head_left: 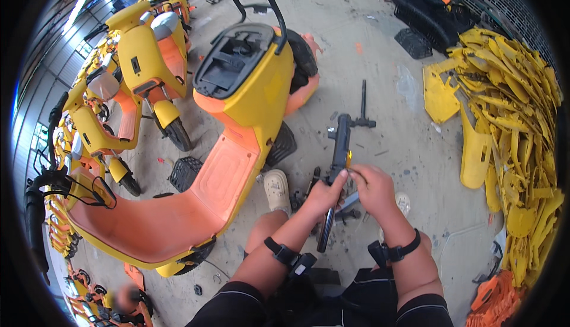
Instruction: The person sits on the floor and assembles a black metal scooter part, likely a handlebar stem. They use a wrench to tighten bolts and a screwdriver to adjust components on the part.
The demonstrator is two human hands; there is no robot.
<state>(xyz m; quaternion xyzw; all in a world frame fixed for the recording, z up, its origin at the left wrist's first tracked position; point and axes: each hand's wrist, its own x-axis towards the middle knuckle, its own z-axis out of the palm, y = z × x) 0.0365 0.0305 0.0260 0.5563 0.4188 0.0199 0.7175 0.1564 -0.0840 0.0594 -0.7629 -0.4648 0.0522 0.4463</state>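
Observation:
My left hand (326, 196) is wrapped round a long black rod-shaped part (340, 143), thick at its upper end and thinner below. Its exact kind I cannot make out. The part tilts, with its lower end pointing toward me. My right hand (374, 189) is closed against the same part at mid-length, thumb and fingers pinched together. Something small and yellow shows just above those fingertips; what they grip there is hidden. Beyond my hands a black T-shaped metal part (363, 116) lies on the floor. Several dark loose parts (350, 215) lie beneath my hands.
To my left stands a yellow and orange scooter (261, 113) with an open seat compartment. More scooters (142, 54) are lined up behind it. A tall pile of yellow panels (510, 107) fills the right side, orange panels (496, 303) below. Black baskets (414, 43) lie on the floor.

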